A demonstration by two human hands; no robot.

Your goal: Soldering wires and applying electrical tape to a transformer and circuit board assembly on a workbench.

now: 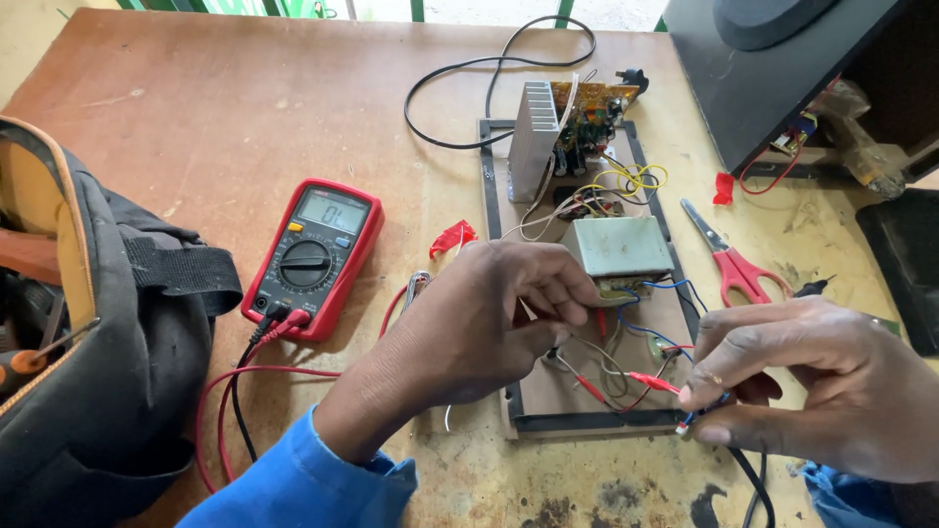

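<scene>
With the meter [313, 256] on, the left hand [479, 328] pinches a red probe [600, 321] under the transformer [620, 246] while the right hand [831, 386] pinches another red probe [653, 382] short of the wires, not yet touching.

Pretty cluttered bench here. Red-handled scissors [732, 262] lie to the right of the board, blades pointing to the far side. A dark tool bag [93, 332] with tan trim sits open at the near left edge, a screwdriver handle [24, 360] poking out of it. At the far right there's a black speaker cabinet [773, 68], with a scrap of red tape [723, 188] just beside it. The worn wooden table [215, 108] is stained all over.
</scene>
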